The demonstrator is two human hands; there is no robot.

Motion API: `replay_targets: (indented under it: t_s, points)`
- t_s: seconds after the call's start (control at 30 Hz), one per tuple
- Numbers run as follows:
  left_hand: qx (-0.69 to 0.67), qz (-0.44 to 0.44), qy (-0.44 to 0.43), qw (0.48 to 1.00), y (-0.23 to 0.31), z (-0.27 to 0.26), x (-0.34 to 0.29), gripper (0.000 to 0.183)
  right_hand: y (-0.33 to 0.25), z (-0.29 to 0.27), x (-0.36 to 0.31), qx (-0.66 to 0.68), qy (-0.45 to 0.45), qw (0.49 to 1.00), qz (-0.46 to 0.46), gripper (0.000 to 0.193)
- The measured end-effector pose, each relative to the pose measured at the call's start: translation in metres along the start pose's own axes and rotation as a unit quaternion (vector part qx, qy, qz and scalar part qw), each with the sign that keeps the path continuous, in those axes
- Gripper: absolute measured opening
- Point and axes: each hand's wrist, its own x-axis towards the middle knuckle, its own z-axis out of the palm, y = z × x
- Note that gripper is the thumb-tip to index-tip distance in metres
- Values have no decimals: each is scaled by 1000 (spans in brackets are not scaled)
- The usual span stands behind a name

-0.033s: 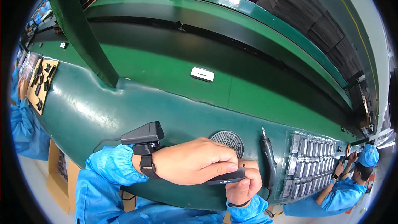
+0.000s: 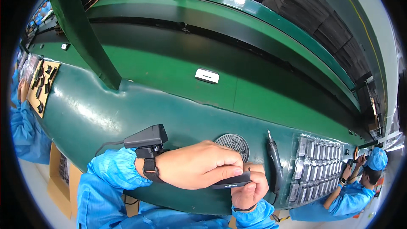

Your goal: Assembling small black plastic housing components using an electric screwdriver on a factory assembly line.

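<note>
Near the dish [image 2: 248, 147], a black case [image 2: 240, 180], probably light, stiff, best held by its edges, is pinched by left hand [image 2: 205, 165] and right hand [image 2: 252, 186].

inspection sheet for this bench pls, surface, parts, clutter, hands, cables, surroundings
Surface: green worktop, glossy, with light glare at left
Job's things: dark part, held in both hands; far side hidden
Clutter: round dish of small pieces, electric screwdriver, clear tray of parts at right
Hands: left hand and right hand both grip the dark part
Cables: black cable at the black wrist device
Surroundings: green post, white object on the green strip beyond, co-worker at right
</note>
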Motion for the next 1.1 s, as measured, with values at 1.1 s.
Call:
replay_targets:
  t_s: [1.1]
  points:
    - [164, 127, -28, 978, -3, -5, -13, 19, -18, -48, 9, -254, 39, 961, -99, 49]
